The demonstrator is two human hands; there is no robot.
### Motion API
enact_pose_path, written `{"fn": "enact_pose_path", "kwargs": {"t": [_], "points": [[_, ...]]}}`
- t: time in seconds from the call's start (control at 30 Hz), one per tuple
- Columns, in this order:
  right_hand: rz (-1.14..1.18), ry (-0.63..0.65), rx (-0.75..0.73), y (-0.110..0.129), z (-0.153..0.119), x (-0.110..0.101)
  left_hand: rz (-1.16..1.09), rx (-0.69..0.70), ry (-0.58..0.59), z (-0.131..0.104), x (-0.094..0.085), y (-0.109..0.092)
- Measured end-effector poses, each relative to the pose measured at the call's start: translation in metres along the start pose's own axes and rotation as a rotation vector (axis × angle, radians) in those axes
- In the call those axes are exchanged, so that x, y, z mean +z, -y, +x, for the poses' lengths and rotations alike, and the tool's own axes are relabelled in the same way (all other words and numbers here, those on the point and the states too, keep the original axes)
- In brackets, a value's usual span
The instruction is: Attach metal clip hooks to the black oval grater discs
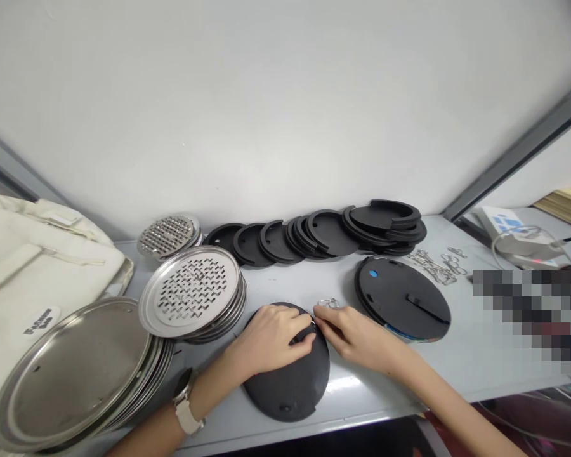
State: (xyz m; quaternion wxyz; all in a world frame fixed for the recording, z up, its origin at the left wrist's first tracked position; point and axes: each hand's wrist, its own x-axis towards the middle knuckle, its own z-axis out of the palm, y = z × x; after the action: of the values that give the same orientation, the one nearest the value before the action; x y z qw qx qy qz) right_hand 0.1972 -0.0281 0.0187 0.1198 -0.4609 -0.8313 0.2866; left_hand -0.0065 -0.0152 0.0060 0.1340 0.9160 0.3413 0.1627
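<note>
My left hand (pixel 278 336) lies over a round black disc (pixel 290 387) near the front of the table, its thumb and fingers closed on the disc near its right edge. At that same edge my right hand (pixel 347 333) pinches with thumb and forefinger. A tiny shiny bit shows between the two hands, too small to name. Just behind the right fingertips is a metal wire clip (pixel 329 303); whether they touch it I cannot tell. To the right sits a stack of black discs (pixel 400 298), the top one with a blue spot and a slot.
Perforated metal grater plates (pixel 195 289) and a stack of round metal trays (pixel 80 368) stand at left, beside a cream bag (pixel 42 254). Black rims (pixel 328 231) line the wall. Loose metal clips (pixel 438 266) lie at right, near a white box (pixel 518 231) with a cable.
</note>
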Motion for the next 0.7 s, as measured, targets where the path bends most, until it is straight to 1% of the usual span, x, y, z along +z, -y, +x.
{"fn": "enact_pose_path", "kwargs": {"t": [0.13,0.27,0.47,0.7], "points": [[-0.01,0.021,0.015,0.001,0.001,-0.001,0.042,0.009,0.019,0.0,0.0,0.0],[-0.059,0.039,0.0,-0.001,0.002,0.001,0.066,0.011,0.038,0.0,0.0,0.0],[-0.177,0.016,-0.021,-0.009,0.003,0.009,0.062,-0.002,0.023,0.0,0.0,0.0],[-0.232,-0.013,-0.062,-0.009,0.005,0.013,0.066,0.009,0.017,0.0,0.003,0.001]]}}
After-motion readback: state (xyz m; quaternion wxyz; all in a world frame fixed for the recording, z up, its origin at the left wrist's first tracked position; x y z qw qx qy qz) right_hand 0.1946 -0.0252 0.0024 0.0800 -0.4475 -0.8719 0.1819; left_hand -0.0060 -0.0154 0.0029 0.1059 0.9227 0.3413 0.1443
